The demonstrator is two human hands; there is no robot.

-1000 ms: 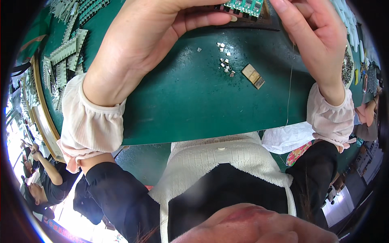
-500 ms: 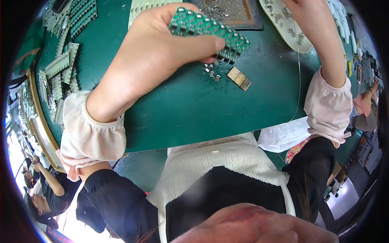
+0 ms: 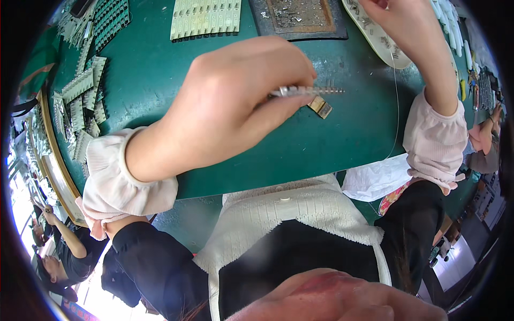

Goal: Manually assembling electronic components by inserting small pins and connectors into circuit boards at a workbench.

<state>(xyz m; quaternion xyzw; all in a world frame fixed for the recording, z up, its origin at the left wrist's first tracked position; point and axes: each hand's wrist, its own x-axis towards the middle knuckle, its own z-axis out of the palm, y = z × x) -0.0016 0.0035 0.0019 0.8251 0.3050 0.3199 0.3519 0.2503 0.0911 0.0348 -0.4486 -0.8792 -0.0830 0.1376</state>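
Component: circuit board, held above the worktop, approx. edge-on to the camera, w/ short bumps along the visible edge; faces can't be read. L hand: grip pinching the board btw thumb and fingers, one end projecting free. R hand: at upper edge of view, by the oval tray; fingertips cut off, grip state cannot be told.

Handling (est.): board prob. light, thin, stiff; low slip risk, but raised parts may shear under load and flexing may crack joints. Hold by the long edges, thumb opp. fingers; avoid pressure on raised parts.

Materials: worktop smooth, green, w/ fine specks. Oval tray cream, rounded, w/ small metal-looking pcs inside. Small block rectangular, pale w/ dark patches, partly hidden by L hand. Dark plate w/ rough brown recess and bright flecks. Cream panel flat, patterned in parallel rows. Wire thin, slack, gently curved
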